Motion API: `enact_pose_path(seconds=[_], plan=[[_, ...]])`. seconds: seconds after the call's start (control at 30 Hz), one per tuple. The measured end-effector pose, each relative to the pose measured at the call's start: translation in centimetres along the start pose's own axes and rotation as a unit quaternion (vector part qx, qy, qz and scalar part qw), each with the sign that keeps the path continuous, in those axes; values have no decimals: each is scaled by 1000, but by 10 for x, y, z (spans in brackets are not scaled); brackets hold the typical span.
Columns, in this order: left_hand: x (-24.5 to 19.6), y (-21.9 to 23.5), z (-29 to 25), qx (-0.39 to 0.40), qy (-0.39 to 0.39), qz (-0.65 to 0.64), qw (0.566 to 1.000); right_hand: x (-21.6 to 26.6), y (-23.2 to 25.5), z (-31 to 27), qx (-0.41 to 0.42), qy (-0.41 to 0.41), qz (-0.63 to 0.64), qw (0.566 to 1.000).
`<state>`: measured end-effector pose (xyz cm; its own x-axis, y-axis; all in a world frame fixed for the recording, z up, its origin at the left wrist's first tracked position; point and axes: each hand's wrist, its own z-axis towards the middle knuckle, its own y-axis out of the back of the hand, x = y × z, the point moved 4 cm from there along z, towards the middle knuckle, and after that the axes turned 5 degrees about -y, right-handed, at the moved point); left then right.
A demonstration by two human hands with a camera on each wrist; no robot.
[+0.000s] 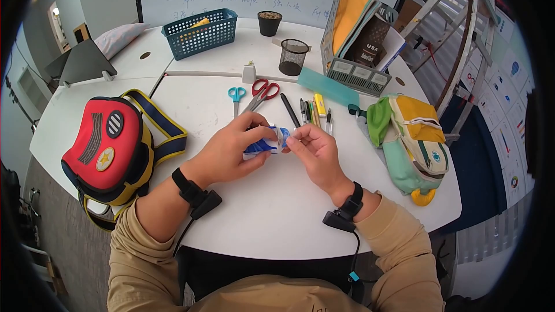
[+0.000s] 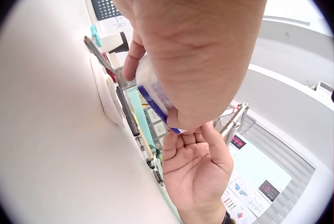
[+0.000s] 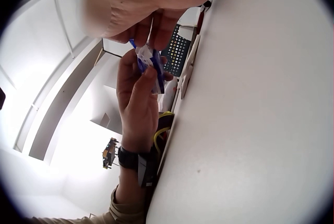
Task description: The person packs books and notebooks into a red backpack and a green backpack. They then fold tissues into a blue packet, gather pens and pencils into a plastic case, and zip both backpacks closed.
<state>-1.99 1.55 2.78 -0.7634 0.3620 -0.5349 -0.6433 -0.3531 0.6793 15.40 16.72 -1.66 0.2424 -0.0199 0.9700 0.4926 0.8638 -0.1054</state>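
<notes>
My left hand (image 1: 222, 149) grips a small blue-and-white plastic packet (image 1: 259, 147) over the middle of the table, thumb on the near side. At the packet's right end, the thumb and forefinger of my right hand (image 1: 319, 157) pinch its edge. In the right wrist view the packet (image 3: 149, 59) looks crumpled near the pinching fingers. From the left wrist, its white side with a blue band (image 2: 152, 100) shows beneath the palm. Just beyond the hands lie red-handled scissors (image 1: 263, 92), turquoise-handled scissors (image 1: 236, 95) and a black pen (image 1: 289, 110).
A red backpack (image 1: 104, 138) lies at the left, a green-and-yellow backpack (image 1: 411, 141) at the right. Farther back stand a teal basket (image 1: 202, 43), a small pot (image 1: 269, 23), a mesh cup (image 1: 293, 58) and a grey file holder (image 1: 358, 78). A turquoise case (image 1: 327, 87) lies before the holder.
</notes>
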Motion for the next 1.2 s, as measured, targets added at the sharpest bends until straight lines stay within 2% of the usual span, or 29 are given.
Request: enact_pose_path(seconds=[0.03,0.13,0.23,0.43,0.93,1.2], plan=[[-1,0,0,0,11,-2,1000,0,1,1,-4,-4,0,1000],[-2,2,3,-24,-27,-12,999,0,2,1,-13,-14,3,1000],[0,0,1,2,-43,19,999,-1,2,1,-13,-7,4,1000],[1,2,2,-37,-16,-14,999,-1,3,2,-23,-22,7,999],[2,1,0,-17,-23,44,999,-4,3,2,-24,-10,25,999],[5,-1,0,-25,-21,5,999,-5,3,3,-22,-28,31,999]])
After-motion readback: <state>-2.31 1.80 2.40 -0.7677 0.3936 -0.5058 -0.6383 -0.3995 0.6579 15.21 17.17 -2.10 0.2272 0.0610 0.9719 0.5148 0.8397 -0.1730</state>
